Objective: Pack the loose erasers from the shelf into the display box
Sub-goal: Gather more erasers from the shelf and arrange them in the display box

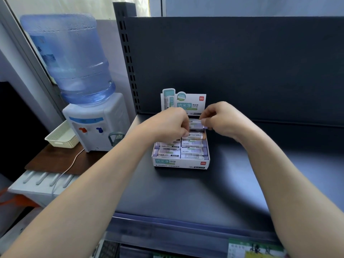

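Erasers like the one I hold are small and light, I think, so I need no big squeeze. The eraser [197,125] is a short block in a paper sleeve, and it looks shiny, so it may be a bit slippy. I think it is a little bendy but will not break. The best place to hold it is at its two short ends. Then the long sides are free to slide down next to the others.

In my head view, that is how I hold it. My left hand [167,125] has its fingers curled, and it pinches the left end. My right hand [221,120] pinches the right end, by the purple tip, in the same way. Both hands are closed small on the eraser and hold nothing else. The eraser lies flat over the back part of the display box [181,163], just in front of its tall card [184,103]. I cannot tell if it is down in its place, because my fingers hide part of it.

The display box sits on the dark shelf [186,192]. The packed erasers [193,151] lie snug in two rows at the front of the box. One with an orange end sits just under the one I hold. To my left, off the shelf, stands a water cooler [93,127] with a blue bottle [68,58], and a white basket [61,136] sits beside it.
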The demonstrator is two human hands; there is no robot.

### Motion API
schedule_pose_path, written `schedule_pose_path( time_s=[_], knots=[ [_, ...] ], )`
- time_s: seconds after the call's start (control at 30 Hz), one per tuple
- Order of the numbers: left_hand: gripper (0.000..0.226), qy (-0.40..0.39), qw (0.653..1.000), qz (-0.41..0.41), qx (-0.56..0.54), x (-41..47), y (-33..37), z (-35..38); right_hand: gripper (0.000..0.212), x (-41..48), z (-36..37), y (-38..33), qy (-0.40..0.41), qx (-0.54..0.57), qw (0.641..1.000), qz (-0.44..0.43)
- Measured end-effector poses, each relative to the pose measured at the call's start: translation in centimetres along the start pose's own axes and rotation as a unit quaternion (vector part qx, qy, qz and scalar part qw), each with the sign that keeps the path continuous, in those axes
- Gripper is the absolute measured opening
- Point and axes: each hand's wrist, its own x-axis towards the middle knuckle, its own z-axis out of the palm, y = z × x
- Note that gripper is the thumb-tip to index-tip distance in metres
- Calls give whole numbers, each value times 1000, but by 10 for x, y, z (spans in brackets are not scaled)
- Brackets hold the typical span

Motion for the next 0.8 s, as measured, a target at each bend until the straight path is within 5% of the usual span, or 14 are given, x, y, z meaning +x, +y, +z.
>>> schedule_pose_path(
  time_s=[0.5, 0.8],
  knots=[
    [15, 72, 995, -26, 69, -6, 10, 12, 16, -1, -4, 0, -15, 47, 997, 54],
    [5, 33, 999, -18, -27, -7, 5, -3, 20, -1, -8, 2, 3, 60, 996, 59]
  ],
)
